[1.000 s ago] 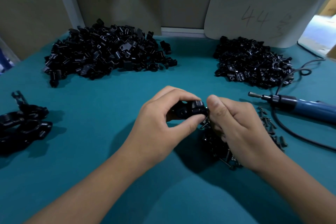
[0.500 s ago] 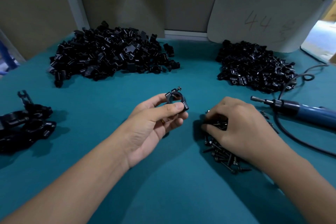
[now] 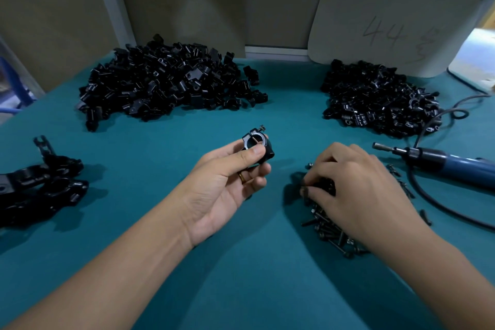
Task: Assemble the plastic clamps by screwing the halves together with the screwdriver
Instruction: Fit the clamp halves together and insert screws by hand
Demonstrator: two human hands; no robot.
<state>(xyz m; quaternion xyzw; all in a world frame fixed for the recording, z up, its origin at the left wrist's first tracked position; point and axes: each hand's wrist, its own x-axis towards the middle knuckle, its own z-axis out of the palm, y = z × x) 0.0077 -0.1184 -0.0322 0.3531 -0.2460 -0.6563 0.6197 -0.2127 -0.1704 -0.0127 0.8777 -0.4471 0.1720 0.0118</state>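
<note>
Right hand [image 3: 359, 190] has left the clamp [image 3: 257, 145], now picks among screws [image 3: 330, 230]; left hand [image 3: 227, 182] pinches clamp. Second screw likely next.

Assembly workstation in a workshop or small factory, as shown by a teal-covered bench [image 3: 160, 289] on which bulk piles of black parts [image 3: 166, 83] are heaped, loose screws [image 3: 332, 233], a corded electric screwdriver [image 3: 439, 161], and a hand-numbered card [image 3: 388, 27].

Dim overhead light, soft shadows beneath the arms, wide-angle bending at edges.
</note>
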